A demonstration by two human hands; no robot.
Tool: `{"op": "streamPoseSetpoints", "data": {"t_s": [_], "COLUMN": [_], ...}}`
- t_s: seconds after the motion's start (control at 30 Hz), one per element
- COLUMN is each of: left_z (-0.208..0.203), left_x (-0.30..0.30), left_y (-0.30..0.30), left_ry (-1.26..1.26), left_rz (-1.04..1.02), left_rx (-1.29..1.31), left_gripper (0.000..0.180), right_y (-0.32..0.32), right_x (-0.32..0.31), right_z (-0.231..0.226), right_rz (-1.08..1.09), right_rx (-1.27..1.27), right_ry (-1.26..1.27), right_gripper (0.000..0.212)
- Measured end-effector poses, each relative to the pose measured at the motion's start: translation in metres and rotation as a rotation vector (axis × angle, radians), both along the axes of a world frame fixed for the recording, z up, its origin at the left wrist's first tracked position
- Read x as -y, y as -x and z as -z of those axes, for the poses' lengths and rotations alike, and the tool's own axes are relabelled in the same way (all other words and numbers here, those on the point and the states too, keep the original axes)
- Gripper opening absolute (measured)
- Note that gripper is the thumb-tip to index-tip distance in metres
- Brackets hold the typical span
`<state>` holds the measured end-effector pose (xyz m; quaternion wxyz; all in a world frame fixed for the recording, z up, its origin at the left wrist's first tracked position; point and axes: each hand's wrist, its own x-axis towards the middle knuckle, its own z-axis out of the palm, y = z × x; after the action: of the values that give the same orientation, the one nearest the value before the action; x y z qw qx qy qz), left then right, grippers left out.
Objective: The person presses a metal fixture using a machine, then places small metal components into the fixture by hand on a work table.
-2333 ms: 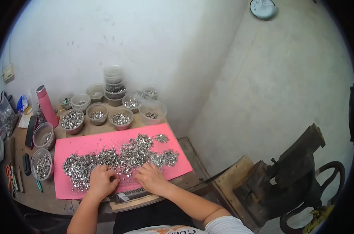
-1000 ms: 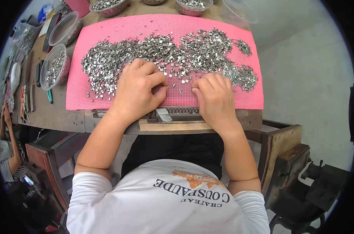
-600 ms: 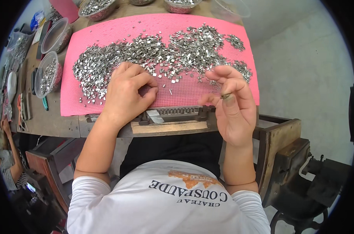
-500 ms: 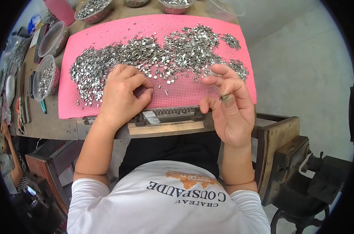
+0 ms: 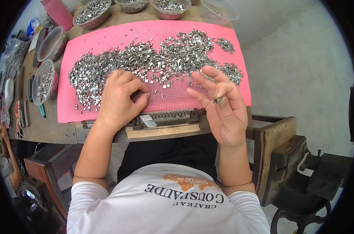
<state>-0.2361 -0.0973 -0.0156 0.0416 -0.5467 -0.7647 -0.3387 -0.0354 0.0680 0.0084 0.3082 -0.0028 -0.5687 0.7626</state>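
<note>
My right hand point(image 5: 227, 113) is raised palm-up over the near right edge of the pink mat point(image 5: 107, 36). Between its thumb and index finger it pinches a small dark metal piece point(image 5: 218, 100); the other fingers stand apart. My left hand point(image 5: 120, 95) rests on the mat with curled fingers, thumb close to the index finger. Whatever it may hold is hidden. Beyond both hands spreads a wide heap of small silvery metal pieces point(image 5: 136, 58). Close to the mat's near edge, between the hands, lies a dark metal rail with a row of slots point(image 5: 171, 116).
A pale wooden strip point(image 5: 163, 131) runs along the table's front edge. Tubs of metal pieces stand around the mat, such as one clear tub point(image 5: 39, 87) at left. A pink bottle point(image 5: 58, 13) is far left. Another person's arm point(image 5: 13, 160) shows at the left rim.
The whole view has shifted slightly. My right hand's free fingers have spread a little wider, with the metal piece still pinched. My left hand stays nearly where it was.
</note>
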Motion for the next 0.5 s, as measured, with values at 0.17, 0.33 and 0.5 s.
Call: {"op": "streamPoseSetpoints", "data": {"t_s": [0.17,0.33,0.5], "left_z": [0.001,0.004,0.005], "left_x": [-0.001,0.0,-0.001], "left_y": [0.002,0.001,0.0], "left_ry": [-0.012,-0.013,-0.014], "left_rz": [0.004,0.01,0.012], "left_rx": [-0.003,-0.013,-0.021], "left_gripper": [0.011,0.011,0.011], "right_y": [-0.002,-0.002,-0.004], "right_x": [-0.002,-0.001,-0.001], "right_z": [0.002,0.007,0.012], "right_rz": [-0.062,-0.057,-0.07], "right_rx": [0.027,0.033,0.004], "right_ry": [-0.026,-0.047,-0.001], "right_gripper": [0.015,0.015,0.015]}}
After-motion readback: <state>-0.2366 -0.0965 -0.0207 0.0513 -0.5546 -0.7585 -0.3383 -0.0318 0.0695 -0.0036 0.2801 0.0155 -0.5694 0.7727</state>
